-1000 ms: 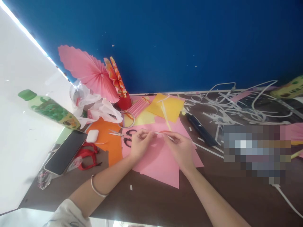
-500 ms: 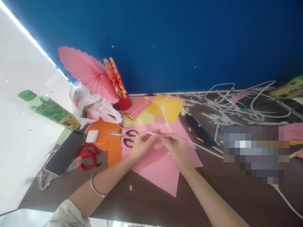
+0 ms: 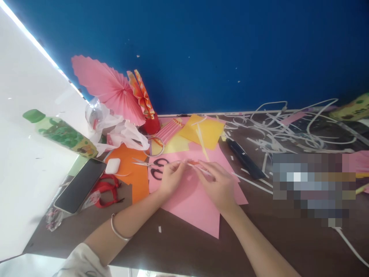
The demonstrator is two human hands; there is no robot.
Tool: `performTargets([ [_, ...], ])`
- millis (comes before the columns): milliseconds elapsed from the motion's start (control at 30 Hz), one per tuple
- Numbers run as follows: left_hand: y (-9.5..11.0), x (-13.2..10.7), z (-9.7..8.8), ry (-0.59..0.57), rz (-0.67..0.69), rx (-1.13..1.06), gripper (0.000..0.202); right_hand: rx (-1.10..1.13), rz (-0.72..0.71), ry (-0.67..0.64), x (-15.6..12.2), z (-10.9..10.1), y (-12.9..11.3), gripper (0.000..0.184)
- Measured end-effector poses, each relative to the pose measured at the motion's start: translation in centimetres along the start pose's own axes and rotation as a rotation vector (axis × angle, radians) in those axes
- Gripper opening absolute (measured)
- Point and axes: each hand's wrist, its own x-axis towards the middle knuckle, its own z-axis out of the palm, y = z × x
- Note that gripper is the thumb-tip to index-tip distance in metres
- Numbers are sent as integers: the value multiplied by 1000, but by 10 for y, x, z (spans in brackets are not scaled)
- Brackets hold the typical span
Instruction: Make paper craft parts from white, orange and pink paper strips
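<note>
My left hand and my right hand meet over a pink paper sheet on the dark table. Both pinch a thin pale strip stretched between their fingertips, just above the sheet. Black-handled scissors lie right beside my left hand, on the sheet's left edge. An orange sheet lies further left.
A phone, a white earbud case and a red cord lie at the left. A green bottle, pink paper fan and yellow sheets stand behind. A dark knife-like tool and white paper scraps lie right.
The pink sheet has shifted and turned slightly under my hands. Both hands stay together on the strip, with the fingers working along it.
</note>
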Motion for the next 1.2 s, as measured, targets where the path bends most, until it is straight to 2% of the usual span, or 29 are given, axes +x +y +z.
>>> performTargets([
  [133, -4, 2, -1, 8, -38, -63, 33, -48, -159, -47, 2, -5, 4, 16],
  [267, -7, 3, -2, 18, -54, -86, 33, -76, -203, -61, 4, -7, 6, 15],
  [667, -5, 2, -1, 19, -92, -104, 35, -117, -164, -199, 5, -10, 13, 17],
  [967, -6, 2, -1, 13, -71, -96, 37, -59, -89, -208, 7, -10, 10, 15],
  [1200, -3, 2, 0, 6, -67, -92, 39, -49, -87, -190, 7, -11, 8, 14],
])
